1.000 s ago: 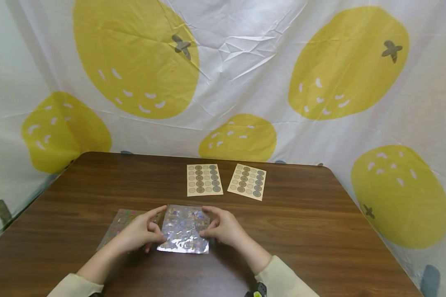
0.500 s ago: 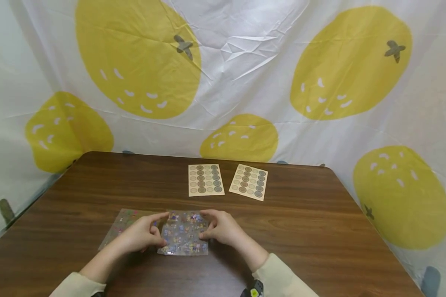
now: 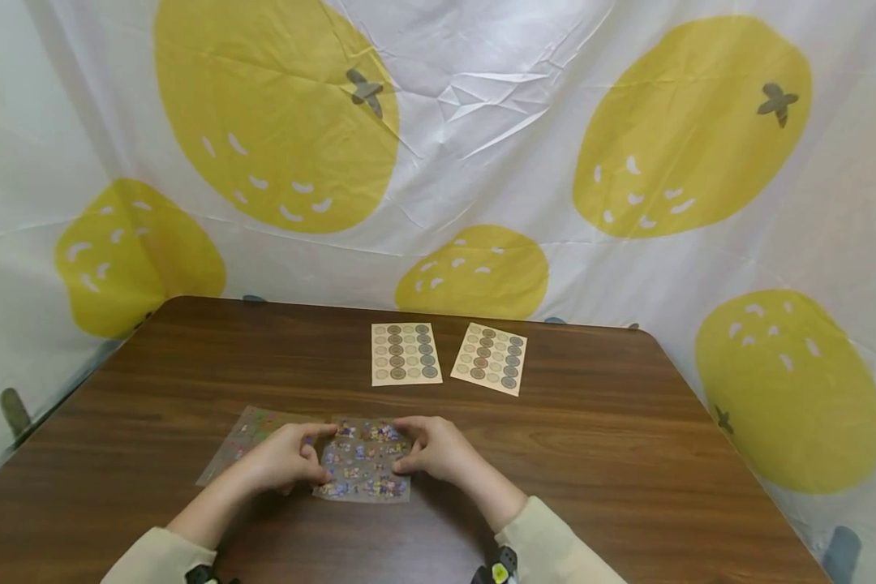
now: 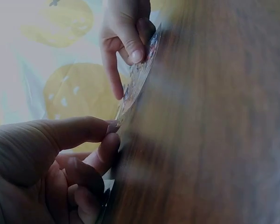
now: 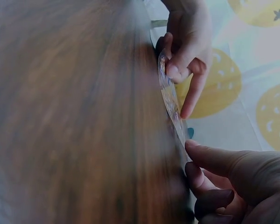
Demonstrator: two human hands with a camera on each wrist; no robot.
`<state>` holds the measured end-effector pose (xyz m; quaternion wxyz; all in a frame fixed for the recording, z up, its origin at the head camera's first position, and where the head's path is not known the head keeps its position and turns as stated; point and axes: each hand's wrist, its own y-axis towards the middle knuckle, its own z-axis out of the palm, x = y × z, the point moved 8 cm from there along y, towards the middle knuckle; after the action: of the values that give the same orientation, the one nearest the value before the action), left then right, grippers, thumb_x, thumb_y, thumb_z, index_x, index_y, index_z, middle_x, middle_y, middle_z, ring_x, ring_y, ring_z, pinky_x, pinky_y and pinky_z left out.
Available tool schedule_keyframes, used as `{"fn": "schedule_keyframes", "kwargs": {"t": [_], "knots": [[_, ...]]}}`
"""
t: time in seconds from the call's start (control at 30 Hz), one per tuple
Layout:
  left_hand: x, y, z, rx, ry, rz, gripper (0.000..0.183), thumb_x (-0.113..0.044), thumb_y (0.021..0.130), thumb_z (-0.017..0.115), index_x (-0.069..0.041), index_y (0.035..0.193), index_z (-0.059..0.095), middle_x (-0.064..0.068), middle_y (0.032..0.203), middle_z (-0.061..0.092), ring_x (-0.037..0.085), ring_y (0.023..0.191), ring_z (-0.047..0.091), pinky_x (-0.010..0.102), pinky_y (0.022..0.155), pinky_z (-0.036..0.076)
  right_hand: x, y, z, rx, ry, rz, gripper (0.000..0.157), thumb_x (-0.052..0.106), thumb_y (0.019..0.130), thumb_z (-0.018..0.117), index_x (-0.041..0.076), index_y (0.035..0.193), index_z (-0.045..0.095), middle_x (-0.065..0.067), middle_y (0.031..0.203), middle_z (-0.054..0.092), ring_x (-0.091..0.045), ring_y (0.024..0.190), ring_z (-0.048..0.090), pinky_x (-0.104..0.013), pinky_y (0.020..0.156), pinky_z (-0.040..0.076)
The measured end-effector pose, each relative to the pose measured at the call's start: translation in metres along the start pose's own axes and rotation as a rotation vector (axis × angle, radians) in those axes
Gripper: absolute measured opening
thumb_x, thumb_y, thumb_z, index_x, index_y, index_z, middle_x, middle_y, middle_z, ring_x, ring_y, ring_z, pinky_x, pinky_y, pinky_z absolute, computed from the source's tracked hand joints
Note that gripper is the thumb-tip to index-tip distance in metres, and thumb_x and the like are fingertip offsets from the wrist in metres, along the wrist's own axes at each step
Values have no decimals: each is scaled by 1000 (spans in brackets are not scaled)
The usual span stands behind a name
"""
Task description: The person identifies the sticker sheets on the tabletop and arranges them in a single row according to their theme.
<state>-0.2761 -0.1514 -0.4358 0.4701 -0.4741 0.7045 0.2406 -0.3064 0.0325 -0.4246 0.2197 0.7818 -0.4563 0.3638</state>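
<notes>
A clear sticker sheet printed with small colourful figures spans my two hands near the front middle of the table. My left hand pinches its left edge between thumb and fingers, with the index finger stretched along to the far left corner. On the right edge my right hand has the same kind of pinch, index finger at the far right corner. Seen from the left wrist, the sheet bows slightly, close over the wood. A second clear sticker sheet with pink and green prints lies partly hidden behind my left hand.
Two cream sheets of round stickers, a left one and a slanted right one, lie farther back on the brown wooden table. Behind the table hangs a white curtain with yellow fruit prints.
The held sheet has come down a little and its tilt has changed, so the bright glare is gone and its prints show clearly. Both hands keep their hold. The camera view shifts slightly.
</notes>
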Motion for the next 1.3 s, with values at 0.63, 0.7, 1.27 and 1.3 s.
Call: {"fn": "schedule_keyframes", "kwargs": {"t": [0.63, 0.7, 1.27, 1.3], "knots": [[4, 3, -3, -108, 65, -75, 71, -6, 69, 74, 2, 131, 42, 5, 49, 52, 6, 30, 36, 20, 31, 33, -3, 1, 0, -1, -83, 14, 60, 18, 63, 80, 6, 118, 59, 4, 53, 55, -8, 44, 46, -24, 42, 39], [4, 3, -3, -113, 71, -75, 70, -7, 69, 75, 1, 131, 43, 5, 48, 51, 6, 30, 35, 20, 31, 33, -2, 1, -1, -10, -134, 5, 61, 23, 62, 81, 9, 117, 60, 5, 52, 53, -8, 43, 44, -24, 42, 38], [3, 2, -4, -109, 79, -62, 66, -8, 70, 74, 1, 129, 45, 4, 45, 49, 7, 29, 37, 19, 31, 29, -1, 0, -3, -21, -281, -4, 63, 35, 61, 80, 18, 118, 60, 7, 50, 50, -8, 44, 44, -25, 44, 37], [3, 1, -4, -108, 78, -57, 66, -8, 70, 74, 2, 129, 45, 3, 45, 48, 7, 29, 37, 19, 31, 29, -1, 0, -3, -21, -284, -3, 63, 36, 61, 80, 18, 118, 60, 7, 51, 50, -8, 44, 45, -25, 44, 37]]}}
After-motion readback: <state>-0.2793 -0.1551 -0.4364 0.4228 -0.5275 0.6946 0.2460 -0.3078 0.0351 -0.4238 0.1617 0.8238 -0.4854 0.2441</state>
